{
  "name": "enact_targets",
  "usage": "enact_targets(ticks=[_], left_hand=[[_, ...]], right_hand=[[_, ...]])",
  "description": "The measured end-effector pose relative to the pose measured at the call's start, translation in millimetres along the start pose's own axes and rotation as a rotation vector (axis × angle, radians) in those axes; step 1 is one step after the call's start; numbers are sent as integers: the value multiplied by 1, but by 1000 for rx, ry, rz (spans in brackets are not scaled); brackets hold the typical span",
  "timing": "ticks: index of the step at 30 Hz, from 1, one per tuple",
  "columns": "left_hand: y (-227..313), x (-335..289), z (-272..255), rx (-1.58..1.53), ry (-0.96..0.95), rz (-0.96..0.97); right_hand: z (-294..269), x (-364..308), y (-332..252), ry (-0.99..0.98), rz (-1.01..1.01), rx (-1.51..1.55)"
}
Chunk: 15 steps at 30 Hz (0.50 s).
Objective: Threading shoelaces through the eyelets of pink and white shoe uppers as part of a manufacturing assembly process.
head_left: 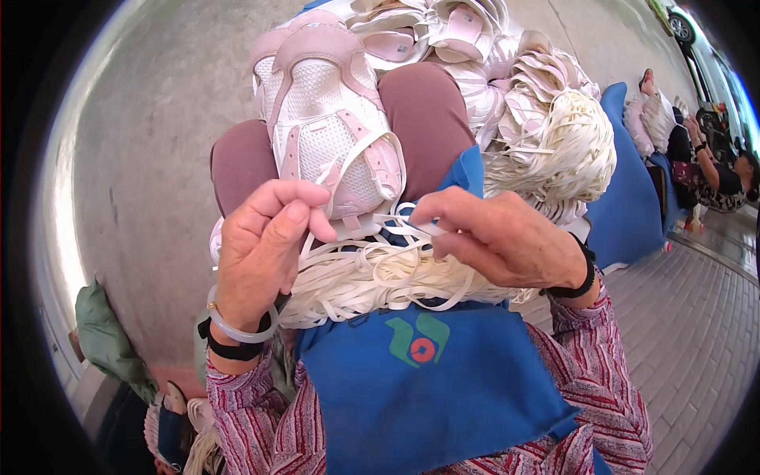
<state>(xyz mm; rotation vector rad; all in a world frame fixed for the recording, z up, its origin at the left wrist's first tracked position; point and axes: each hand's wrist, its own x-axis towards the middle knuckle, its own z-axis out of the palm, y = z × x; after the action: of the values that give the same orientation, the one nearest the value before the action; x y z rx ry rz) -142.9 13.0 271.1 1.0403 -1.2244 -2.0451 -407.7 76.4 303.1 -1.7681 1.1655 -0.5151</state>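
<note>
Shoelace (pixel 426 228) partly hidden in right hand (pixel 511 237)

Green sack (pixel 109 336) lower left; brick paving (pixel 704 340) lower right.

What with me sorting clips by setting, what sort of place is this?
Probably a semi-outdoor footwear workplace: pink-and-white fabric shoe uppers sit piled ahead, flat cream laces lie bundled at the lap, and a black vehicle tyre shows beyond.

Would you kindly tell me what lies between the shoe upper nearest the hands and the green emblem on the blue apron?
The head view shows a loose heap of cream laces there, then a narrow strip of the blue apron.
</note>
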Motion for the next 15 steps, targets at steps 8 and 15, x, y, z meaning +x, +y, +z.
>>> enact_targets(ticks=[8,15], left_hand=[[57,-43,-97,-28,561,656],[36,-50,-112,54,624,595]], right_hand=[[-23,-4,-39,184,-93,451],[-38,16,-51,17,-529,354]])
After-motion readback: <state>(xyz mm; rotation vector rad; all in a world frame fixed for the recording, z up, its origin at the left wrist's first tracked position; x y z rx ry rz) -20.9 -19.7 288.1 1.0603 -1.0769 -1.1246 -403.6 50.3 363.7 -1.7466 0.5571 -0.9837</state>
